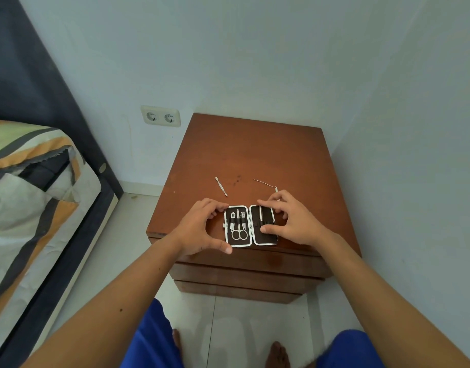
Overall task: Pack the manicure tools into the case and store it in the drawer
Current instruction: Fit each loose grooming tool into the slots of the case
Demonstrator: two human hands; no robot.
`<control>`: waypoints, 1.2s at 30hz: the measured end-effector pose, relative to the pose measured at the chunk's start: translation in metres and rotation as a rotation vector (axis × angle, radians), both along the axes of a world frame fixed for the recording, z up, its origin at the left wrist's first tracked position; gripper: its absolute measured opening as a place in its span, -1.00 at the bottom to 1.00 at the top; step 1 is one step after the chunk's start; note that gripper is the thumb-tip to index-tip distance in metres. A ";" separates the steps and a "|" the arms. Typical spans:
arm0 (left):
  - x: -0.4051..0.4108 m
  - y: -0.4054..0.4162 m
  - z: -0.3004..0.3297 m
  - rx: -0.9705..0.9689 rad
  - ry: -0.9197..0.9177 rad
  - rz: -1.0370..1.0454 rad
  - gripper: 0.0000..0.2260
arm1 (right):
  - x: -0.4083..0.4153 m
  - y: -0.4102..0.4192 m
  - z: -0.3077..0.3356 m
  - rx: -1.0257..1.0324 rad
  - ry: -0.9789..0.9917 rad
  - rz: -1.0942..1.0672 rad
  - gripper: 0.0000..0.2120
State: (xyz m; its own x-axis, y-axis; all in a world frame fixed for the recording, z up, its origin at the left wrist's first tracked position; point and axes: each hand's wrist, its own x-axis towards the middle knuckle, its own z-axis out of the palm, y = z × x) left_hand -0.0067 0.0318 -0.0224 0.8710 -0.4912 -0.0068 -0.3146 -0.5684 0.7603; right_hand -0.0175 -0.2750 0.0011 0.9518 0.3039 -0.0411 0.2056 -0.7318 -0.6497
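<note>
A dark manicure case (251, 226) with a white rim lies open and flat near the front edge of a brown wooden nightstand (252, 155). Its left half holds scissors (239, 232) and two small tools under a strap. One slim tool (260, 215) lies in the right half. My left hand (199, 227) frames the case's left side, thumb at its front corner. My right hand (292, 221) rests on the right half, thumb and fingertips touching it. Two loose tools lie behind: a cuticle pusher (221, 186) and a thin pick (264, 183).
The nightstand has closed drawer fronts (244, 277) below its top. A bed (35, 197) with a striped cover stands to the left, walls close behind and to the right. A double wall socket (161, 116) sits left of the nightstand. My bare feet stand on pale tiles.
</note>
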 end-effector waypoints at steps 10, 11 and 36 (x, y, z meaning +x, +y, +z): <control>0.000 0.000 0.000 -0.018 -0.012 0.001 -0.04 | -0.008 -0.004 -0.008 -0.015 0.002 0.014 -0.31; -0.001 0.000 0.000 -0.016 -0.010 0.000 -0.04 | -0.009 -0.004 -0.008 -0.012 0.006 0.011 -0.31; 0.000 0.000 0.000 -0.014 0.010 0.004 -0.02 | 0.046 -0.036 0.017 -0.068 0.072 -0.171 -0.37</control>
State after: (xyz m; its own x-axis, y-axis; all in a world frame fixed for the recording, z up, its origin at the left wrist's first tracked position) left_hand -0.0071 0.0317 -0.0224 0.8731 -0.4875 -0.0090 -0.3041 -0.5589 0.7714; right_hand 0.0282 -0.3113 0.0181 0.9833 0.1318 -0.1254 0.0292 -0.7946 -0.6064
